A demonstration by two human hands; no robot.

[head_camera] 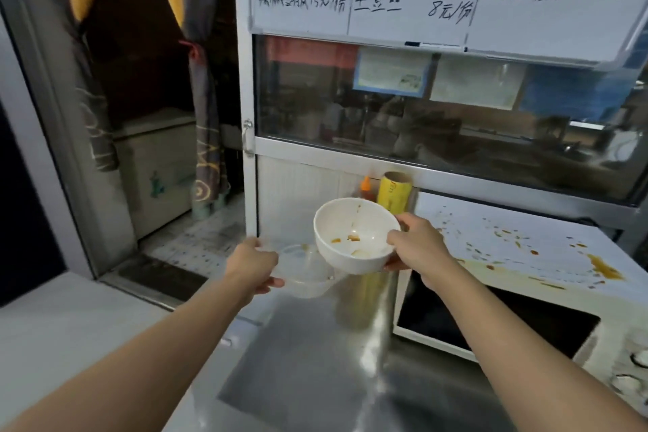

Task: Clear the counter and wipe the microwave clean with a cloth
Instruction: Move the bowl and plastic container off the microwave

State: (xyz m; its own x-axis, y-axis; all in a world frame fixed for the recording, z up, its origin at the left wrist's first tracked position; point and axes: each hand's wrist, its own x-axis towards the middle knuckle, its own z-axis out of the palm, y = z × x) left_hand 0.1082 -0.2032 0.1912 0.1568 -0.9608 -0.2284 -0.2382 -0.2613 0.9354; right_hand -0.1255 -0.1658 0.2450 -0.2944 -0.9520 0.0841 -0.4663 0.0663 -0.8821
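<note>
We are holding a white bowl [356, 235] up in the air just left of the microwave [519, 277], above the steel tabletop [315, 361]. Our right hand [419, 244] is grasping the bowl's right rim, thumb curling over the edge and fingers going underneath, so that grip is clenched on the bowl. Bits of orange sauce are clinging to the inside of the bowl.

Further left of the microwave, our left hand [254, 265] is gripping a clear plastic container [308, 270], fingers wrapping its left side; the container is sitting lower than the bowl and partly behind it, and we cannot tell whether the two are touching.

The microwave's white top is showing scattered orange and green food splatter, with a thicker smear toward its right side, and its dark door is facing us. Behind the bowl, at the microwave's back left corner, a yellow roll [394, 193] and an orange-capped bottle [365, 189] are standing upright against the white partition.
</note>
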